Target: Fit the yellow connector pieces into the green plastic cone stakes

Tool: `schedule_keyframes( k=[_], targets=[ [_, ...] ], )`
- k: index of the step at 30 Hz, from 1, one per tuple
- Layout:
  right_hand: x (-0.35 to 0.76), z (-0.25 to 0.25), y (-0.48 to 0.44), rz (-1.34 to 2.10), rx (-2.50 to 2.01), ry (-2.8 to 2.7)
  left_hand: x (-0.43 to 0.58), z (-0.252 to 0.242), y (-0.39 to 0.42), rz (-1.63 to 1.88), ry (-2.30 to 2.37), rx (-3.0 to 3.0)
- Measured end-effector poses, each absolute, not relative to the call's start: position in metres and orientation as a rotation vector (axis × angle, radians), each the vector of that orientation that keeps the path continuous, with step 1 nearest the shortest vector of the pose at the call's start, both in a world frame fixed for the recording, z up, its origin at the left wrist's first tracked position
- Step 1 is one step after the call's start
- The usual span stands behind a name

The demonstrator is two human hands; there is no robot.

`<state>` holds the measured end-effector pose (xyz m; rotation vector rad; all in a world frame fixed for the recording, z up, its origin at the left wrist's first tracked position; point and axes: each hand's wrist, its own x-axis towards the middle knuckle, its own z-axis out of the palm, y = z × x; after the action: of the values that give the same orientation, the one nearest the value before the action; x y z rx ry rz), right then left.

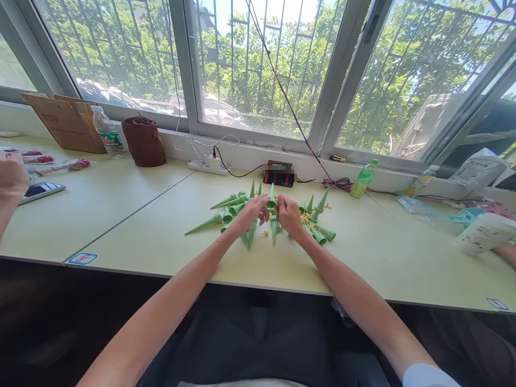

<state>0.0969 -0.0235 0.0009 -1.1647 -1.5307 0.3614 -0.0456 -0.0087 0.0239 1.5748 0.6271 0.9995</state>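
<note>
In the head view, a green cone-shaped plastic spike points upward between my hands, its open end low and toward me. The thumb and fingertips of my left hand are closed on it. Close beside it, my right hand is curled shut, and whatever its fingers pinch is hidden. More green spikes lie to the left of my hands, several with collared open ends. To the right, other green spikes are mixed with small yellow-orange plastic pieces. A single yellow piece lies between my wrists.
A phone leans at the back by a power strip and cables. A green bottle and a coiled cable stand right of it. A brown bag is back left. Other people's hands show at both edges, one at left.
</note>
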Motion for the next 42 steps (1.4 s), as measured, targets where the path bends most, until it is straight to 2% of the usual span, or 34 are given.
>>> schedule_keyframes(
  k=[19,42],
  targets=[
    [0.094,0.001,-0.025,0.426,-1.16,-1.536,-0.046,0.026,-0.011,1.059,0.641,1.646],
    [0.096,-0.002,-0.021,0.32,-1.223,-1.556,-0.044,0.012,0.001,1.231,0.623,1.781]
  ],
)
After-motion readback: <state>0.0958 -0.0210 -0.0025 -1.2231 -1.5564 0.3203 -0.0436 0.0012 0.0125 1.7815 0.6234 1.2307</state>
